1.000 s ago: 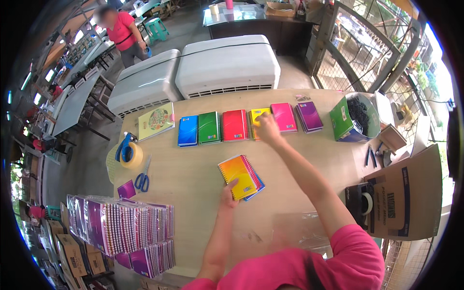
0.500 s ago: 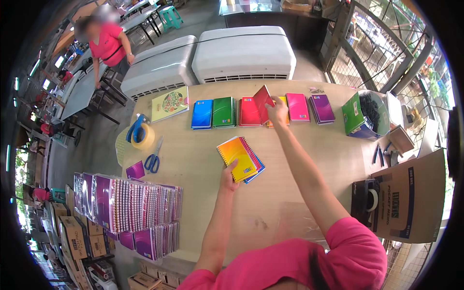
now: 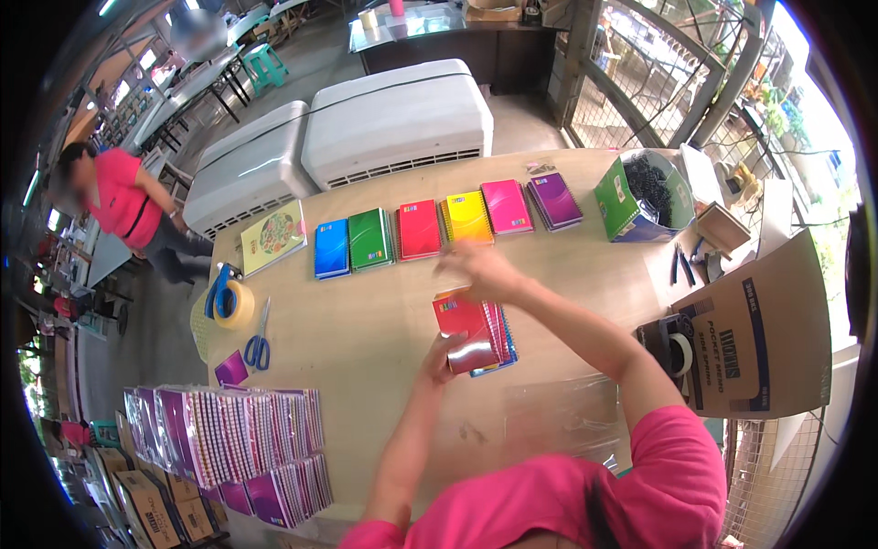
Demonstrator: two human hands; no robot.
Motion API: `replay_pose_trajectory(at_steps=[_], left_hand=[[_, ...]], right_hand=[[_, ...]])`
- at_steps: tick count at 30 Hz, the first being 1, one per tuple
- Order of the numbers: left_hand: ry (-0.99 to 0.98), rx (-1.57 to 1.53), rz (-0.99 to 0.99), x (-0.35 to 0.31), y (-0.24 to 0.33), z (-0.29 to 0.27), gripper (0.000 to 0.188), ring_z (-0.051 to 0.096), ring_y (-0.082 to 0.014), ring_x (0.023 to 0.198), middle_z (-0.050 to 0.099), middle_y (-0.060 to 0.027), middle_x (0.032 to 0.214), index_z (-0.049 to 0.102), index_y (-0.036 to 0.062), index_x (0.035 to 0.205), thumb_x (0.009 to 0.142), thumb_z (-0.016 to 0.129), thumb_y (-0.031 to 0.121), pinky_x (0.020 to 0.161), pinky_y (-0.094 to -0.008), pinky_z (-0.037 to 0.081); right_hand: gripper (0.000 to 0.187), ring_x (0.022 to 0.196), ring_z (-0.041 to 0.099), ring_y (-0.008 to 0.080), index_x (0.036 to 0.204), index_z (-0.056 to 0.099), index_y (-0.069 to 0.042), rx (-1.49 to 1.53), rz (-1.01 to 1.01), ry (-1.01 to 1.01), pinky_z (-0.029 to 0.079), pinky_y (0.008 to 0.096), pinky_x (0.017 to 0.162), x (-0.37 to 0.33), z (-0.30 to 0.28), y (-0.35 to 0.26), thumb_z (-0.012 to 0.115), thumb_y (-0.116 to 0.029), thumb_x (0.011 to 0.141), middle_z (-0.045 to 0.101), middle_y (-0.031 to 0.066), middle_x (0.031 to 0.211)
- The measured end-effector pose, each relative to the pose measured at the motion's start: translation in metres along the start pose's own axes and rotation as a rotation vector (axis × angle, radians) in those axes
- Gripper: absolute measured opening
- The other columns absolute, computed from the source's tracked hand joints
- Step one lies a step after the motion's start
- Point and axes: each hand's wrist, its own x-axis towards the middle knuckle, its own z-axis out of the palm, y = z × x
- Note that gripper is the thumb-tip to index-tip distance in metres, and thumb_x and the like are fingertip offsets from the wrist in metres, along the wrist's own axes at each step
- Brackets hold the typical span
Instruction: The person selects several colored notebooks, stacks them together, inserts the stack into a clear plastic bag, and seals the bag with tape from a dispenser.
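My left hand [image 3: 444, 359] is closed on the lower end of a small stack of spiral notebooks, held over the near middle of the table. A red notebook [image 3: 466, 331] lies on top of it; blue and pink edges show beneath. Just beyond the stack is my right hand [image 3: 480, 271], blurred, with fingers stretched out and nothing seen in them. Further back stands a row of notebook piles: blue [image 3: 332, 249], green [image 3: 370, 238], red [image 3: 419, 229], yellow [image 3: 468, 216], pink [image 3: 506, 206] and purple [image 3: 555, 199].
Wrapped purple notebooks [image 3: 238, 439] are piled at the near left, below scissors [image 3: 259, 343] and a tape dispenser [image 3: 224, 297]. A pale notebook [image 3: 274, 240] lies far left. At right are a container of black coils [image 3: 647, 197], pliers [image 3: 681, 265] and a cardboard box [image 3: 759, 339]. Another person [image 3: 128, 201] stands left.
The red notebook from my right hand now lies on the stack, over the yellow one. My right hand has come back toward me from the row. The other person has moved left in view.
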Motion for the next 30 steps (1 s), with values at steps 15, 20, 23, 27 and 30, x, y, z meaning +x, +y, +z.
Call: replay_pose_trajectory(at_steps=[15,20,23,27,30], left_hand=[[0.151,-0.003,0.103,0.023,-0.012,0.028,0.042,0.065,-0.0260,0.105,0.064,-0.0137,0.116,0.051,0.0004,0.125,0.087,0.066,0.011,0.090,-0.0406,0.054],[0.128,0.023,0.207,0.019,-0.015,0.048,0.048,0.064,-0.0255,0.106,0.061,-0.0126,0.118,0.049,0.0033,0.127,0.084,0.069,0.010,0.088,-0.0412,0.055],[0.183,-0.016,0.302,-0.003,-0.012,0.065,0.046,0.063,-0.0247,0.108,0.061,-0.0121,0.119,0.050,0.0035,0.126,0.085,0.069,0.010,0.090,-0.0411,0.054],[0.231,-0.014,0.442,-0.022,-0.043,0.082,0.057,0.061,-0.0238,0.111,0.057,-0.0100,0.124,0.043,0.0069,0.131,0.084,0.075,0.016,0.092,-0.0410,0.053],[0.213,-0.011,0.531,-0.041,-0.080,0.098,0.058,0.061,-0.0249,0.112,0.058,-0.0106,0.123,0.045,0.0071,0.132,0.087,0.073,0.032,0.093,-0.0424,0.053]], right_hand=[[0.021,0.076,0.070,0.0411,0.099,0.060,0.008,-0.594,0.824,0.055,0.057,0.0476,0.072,-0.073,-0.053,0.214,0.052,-0.004,0.084,0.067,0.0284,0.078],[0.017,0.070,0.069,0.0404,0.096,0.057,0.006,-0.648,0.769,0.178,0.056,0.0480,0.064,-0.087,-0.096,0.184,0.054,-0.004,0.083,0.066,0.0266,0.074],[0.018,0.070,0.068,0.0421,0.096,0.056,0.006,-0.406,0.661,0.160,0.056,0.0485,0.064,-0.071,-0.108,0.070,0.056,-0.006,0.082,0.065,0.0273,0.072],[0.036,0.066,0.068,0.0367,0.114,0.050,0.008,-0.507,0.457,0.038,0.056,0.0448,0.061,-0.098,-0.114,-0.090,0.059,-0.007,0.082,0.065,0.0230,0.075],[0.051,0.067,0.069,0.0331,0.129,0.042,0.011,-0.522,0.578,-0.243,0.057,0.0411,0.058,-0.108,-0.084,-0.169,0.059,-0.007,0.084,0.067,0.0198,0.080]])
